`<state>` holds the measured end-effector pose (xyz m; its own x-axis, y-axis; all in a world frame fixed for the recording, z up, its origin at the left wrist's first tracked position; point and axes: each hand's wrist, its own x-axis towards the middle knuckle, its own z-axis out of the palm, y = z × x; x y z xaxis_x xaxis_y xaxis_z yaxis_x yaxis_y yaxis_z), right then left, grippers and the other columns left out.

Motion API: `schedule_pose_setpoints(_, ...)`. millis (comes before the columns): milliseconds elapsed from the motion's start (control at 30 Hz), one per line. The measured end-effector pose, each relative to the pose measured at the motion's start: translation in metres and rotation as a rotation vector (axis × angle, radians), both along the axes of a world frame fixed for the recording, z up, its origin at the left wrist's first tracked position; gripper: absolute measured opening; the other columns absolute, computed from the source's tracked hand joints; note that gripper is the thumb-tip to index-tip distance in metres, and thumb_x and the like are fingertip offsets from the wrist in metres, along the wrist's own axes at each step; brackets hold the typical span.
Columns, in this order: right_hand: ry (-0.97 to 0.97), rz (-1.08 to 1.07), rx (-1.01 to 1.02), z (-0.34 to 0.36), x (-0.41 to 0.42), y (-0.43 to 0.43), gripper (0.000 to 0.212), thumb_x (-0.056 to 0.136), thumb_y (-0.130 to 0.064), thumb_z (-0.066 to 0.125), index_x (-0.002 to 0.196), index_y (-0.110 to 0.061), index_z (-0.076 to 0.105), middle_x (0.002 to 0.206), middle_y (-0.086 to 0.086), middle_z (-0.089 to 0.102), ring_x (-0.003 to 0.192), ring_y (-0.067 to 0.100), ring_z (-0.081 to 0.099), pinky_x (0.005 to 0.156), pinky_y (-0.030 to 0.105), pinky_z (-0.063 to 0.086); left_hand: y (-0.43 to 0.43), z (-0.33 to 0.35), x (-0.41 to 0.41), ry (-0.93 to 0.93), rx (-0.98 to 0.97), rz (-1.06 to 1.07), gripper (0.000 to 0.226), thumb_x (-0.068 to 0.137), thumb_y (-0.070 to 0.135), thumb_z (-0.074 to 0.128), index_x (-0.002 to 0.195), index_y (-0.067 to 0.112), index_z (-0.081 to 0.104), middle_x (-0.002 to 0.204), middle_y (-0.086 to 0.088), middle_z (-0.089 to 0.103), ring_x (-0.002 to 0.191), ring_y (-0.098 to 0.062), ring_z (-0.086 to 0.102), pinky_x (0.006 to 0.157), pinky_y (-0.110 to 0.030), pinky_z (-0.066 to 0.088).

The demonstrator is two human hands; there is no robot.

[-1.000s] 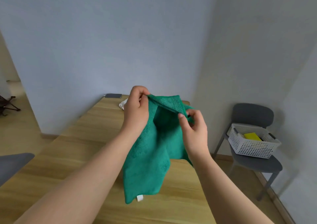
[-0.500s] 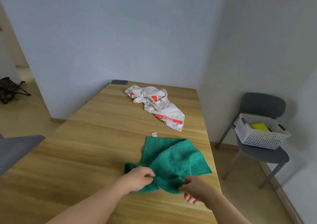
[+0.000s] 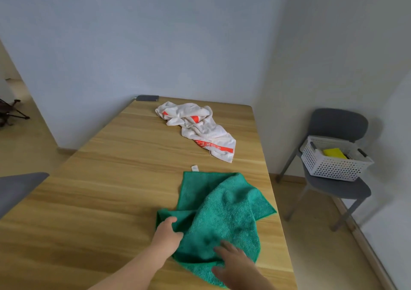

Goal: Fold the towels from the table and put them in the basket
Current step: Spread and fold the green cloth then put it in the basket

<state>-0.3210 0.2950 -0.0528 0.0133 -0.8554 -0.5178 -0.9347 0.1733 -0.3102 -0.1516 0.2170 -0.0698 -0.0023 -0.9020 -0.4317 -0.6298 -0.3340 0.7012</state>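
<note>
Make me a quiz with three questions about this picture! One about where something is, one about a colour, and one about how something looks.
1. Where does the white basket stand?
A) on the floor
B) on the grey chair
C) on a shelf

2. What colour is the near towel?
A) green
B) pink
C) black

3. How does the white towel lie on the table?
A) rolled up
B) folded flat
C) crumpled

Answers:
1 B, the basket sits on the chair's seat, off the table.
2 A, it is green all over, with a small white tag at one corner.
3 C, it lies in a bunched heap, not yet folded.
</note>
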Motion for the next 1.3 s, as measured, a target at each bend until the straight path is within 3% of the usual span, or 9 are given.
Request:
schedule_pose_setpoints(233, 0.095, -0.013, 0.03, -0.014, -0.004, 0.001, 0.052, 0.092, -0.054, 0.034, 0.141, -0.035, 0.035, 0.146, -0.002, 0.033, 0.136, 0.02, 0.031, 0.11, 0.044, 0.027, -0.002, -0.006, 0.001, 0.306, 0.114, 0.571, 0.067, 0.085, 0.009, 0.063, 0.141, 0.01, 0.026, 0.135, -0.019, 0.041, 0.111, -0.035, 0.051, 0.091, -0.044, 0.047)
schedule_pose_setpoints(367, 0.153, -0.095, 0.018, -0.01, -0.012, 0.003, 0.044, 0.091, -0.055, 0.036, 0.125, -0.033, 0.054, 0.132, 0.0, 0.043, 0.127, 0.019, 0.038, 0.104, 0.038, 0.031, 0.003, 0.003, -0.003, 0.489, 0.306, 0.578, 0.075, 0.083, 0.014, 0.07, 0.14, 0.018, 0.021, 0.136, -0.014, 0.046, 0.112, -0.034, 0.053, 0.099, -0.048, 0.04)
schedule_pose_setpoints(533, 0.211, -0.143, 0.019, -0.013, -0.019, 0.009, 0.044, 0.093, -0.049, 0.04, 0.126, -0.022, 0.052, 0.136, 0.001, 0.036, 0.127, 0.022, 0.036, 0.104, 0.038, 0.034, 0.015, 0.001, -0.01, 0.42, 0.461, 0.398, 0.054, 0.084, 0.013, 0.069, 0.13, 0.013, 0.04, 0.13, -0.013, 0.05, 0.115, -0.032, 0.051, 0.097, -0.046, 0.044)
schedule_pose_setpoints(767, 0.009, -0.219, -0.11, -0.02, -0.008, 0.015, 0.062, 0.092, -0.03, 0.044, 0.148, -0.028, 0.016, 0.155, -0.01, 0.016, 0.14, 0.019, 0.022, 0.112, 0.041, 0.029, 0.004, 0.016, -0.009, 0.4, 0.023, 0.235, 0.011, 0.092, 0.023, 0.059, 0.101, 0.017, 0.057, 0.105, 0.003, 0.053, 0.097, -0.015, 0.049, 0.088, -0.029, 0.04)
schedule_pose_setpoints(900, -0.016, -0.184, -0.047, -0.021, -0.009, 0.009, 0.057, 0.092, -0.039, 0.045, 0.145, -0.032, 0.026, 0.153, -0.008, 0.021, 0.139, 0.021, 0.021, 0.113, 0.041, 0.028, -0.011, 0.021, 0.003, 0.624, -0.175, 0.573, 0.021, 0.083, -0.005, 0.061, 0.079, 0.015, 0.061, 0.096, -0.007, 0.06, 0.09, -0.024, 0.057, 0.078, -0.033, 0.043)
schedule_pose_setpoints(967, -0.008, -0.164, -0.024, -0.021, -0.008, 0.008, 0.054, 0.091, -0.041, 0.046, 0.143, -0.035, 0.032, 0.155, -0.008, 0.018, 0.141, 0.021, 0.018, 0.114, 0.042, 0.025, -0.014, 0.018, 0.014, 0.65, -0.145, 0.703, 0.017, 0.081, -0.003, 0.064, 0.089, 0.011, 0.059, 0.099, -0.012, 0.06, 0.09, -0.03, 0.057, 0.074, -0.038, 0.045)
schedule_pose_setpoints(1133, 0.024, -0.117, 0.049, -0.022, -0.003, 0.008, 0.054, 0.092, -0.039, 0.047, 0.143, -0.036, 0.03, 0.159, -0.005, 0.003, 0.146, 0.024, 0.003, 0.117, 0.049, 0.016, -0.002, 0.005, 0.036, 0.312, -0.037, 0.588, 0.086, 0.079, 0.001, 0.071, 0.146, 0.02, 0.021, 0.137, -0.017, 0.039, 0.11, -0.035, 0.053, 0.087, -0.042, 0.049)
schedule_pose_setpoints(1233, 0.029, -0.104, 0.06, -0.021, -0.002, 0.007, 0.055, 0.092, -0.037, 0.047, 0.144, -0.035, 0.029, 0.159, -0.004, 0.003, 0.146, 0.025, 0.003, 0.118, 0.051, 0.015, 0.009, 0.006, 0.038, -0.331, -0.102, 0.216, 0.087, 0.087, -0.002, 0.053, 0.15, 0.034, 0.005, 0.154, -0.014, 0.009, 0.131, -0.035, 0.036, 0.101, -0.043, 0.042)
schedule_pose_setpoints(1300, 0.031, -0.105, 0.06, -0.021, -0.002, 0.007, 0.055, 0.092, -0.036, 0.047, 0.144, -0.036, 0.029, 0.159, -0.004, 0.002, 0.146, 0.025, 0.003, 0.117, 0.051, 0.015, 0.01, 0.002, 0.039, -0.604, -0.221, -0.188, 0.074, 0.09, 0.003, 0.047, 0.148, 0.037, 0.014, 0.158, -0.002, 0.004, 0.143, -0.027, 0.016, 0.115, -0.042, 0.025)
